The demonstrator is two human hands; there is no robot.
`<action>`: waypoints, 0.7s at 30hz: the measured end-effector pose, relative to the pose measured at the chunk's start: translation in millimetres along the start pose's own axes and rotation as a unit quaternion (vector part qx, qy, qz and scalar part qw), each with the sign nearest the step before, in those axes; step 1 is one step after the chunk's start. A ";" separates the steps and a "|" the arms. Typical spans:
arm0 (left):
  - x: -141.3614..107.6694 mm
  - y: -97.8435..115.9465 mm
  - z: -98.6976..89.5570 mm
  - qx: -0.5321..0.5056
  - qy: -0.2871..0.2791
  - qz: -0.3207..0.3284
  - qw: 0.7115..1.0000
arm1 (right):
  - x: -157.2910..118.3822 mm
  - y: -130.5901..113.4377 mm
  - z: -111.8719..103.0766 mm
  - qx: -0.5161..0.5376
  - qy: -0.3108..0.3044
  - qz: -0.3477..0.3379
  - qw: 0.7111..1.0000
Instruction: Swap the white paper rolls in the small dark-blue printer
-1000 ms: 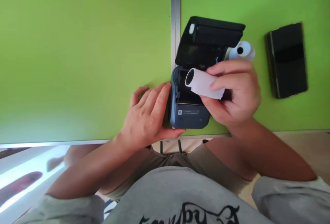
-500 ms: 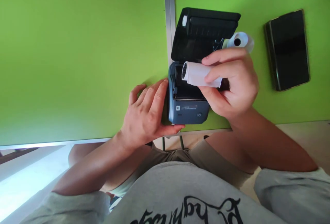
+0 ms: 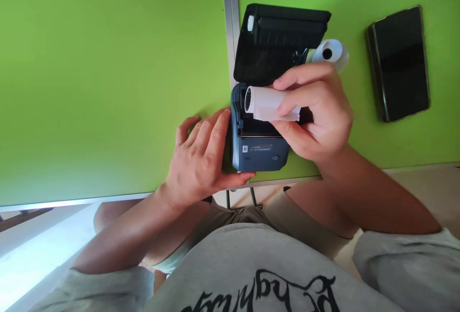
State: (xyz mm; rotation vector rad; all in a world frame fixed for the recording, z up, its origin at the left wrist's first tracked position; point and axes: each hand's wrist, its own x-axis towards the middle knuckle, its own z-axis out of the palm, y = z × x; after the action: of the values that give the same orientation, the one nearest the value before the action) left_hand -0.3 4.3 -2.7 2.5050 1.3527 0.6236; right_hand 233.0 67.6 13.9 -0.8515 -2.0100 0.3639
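A small dark blue-grey thermal printer (image 3: pixel 260 156) sits at the table's front edge with its black lid (image 3: pixel 280 39) swung up. My left hand (image 3: pixel 199 158) braces it, fingers along its left side and thumb along the front edge. Over the paper compartment, my right hand (image 3: pixel 319 110) pinches a thin paper roll (image 3: pixel 271 103) between thumb and fingers. The roll lies roughly level, its hollow core facing left and a loose paper edge hanging at the front. Part of the compartment is hidden behind the roll and fingers.
A thicker white paper roll (image 3: pixel 333 53) stands behind my right hand, partly covered by it. Farther right lies a black smartphone (image 3: pixel 402 63), propped on or in a dark case. A grey metal strip (image 3: pixel 231 15) runs between the green tabletops (image 3: pixel 108 86).
The whole view has shifted slightly, so the objects appear a little farther left and up. The paper roll sits slightly lower and farther left over the printer. Both hands keep their hold.
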 end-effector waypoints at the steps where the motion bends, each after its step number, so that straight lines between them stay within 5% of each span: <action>1: 0.0 0.0 0.1 0.001 0.001 0.001 1.000 | 0.1 -0.2 0.2 0.003 0.002 0.000 1.000; 8: 0.7 0.7 -0.1 0.006 -0.004 -0.002 1.000 | 1.7 -1.4 0.0 0.040 -0.042 0.054 0.997; 21: -1.0 -0.2 -1.7 -0.011 0.005 0.018 1.000 | -2.4 -3.4 3.2 0.050 -0.014 -0.009 0.999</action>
State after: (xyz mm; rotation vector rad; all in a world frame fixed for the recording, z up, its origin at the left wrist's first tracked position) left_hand -1.7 3.6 -1.5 2.5174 1.3009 0.6549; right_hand 229.8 63.7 12.5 -0.7697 -2.0056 0.4652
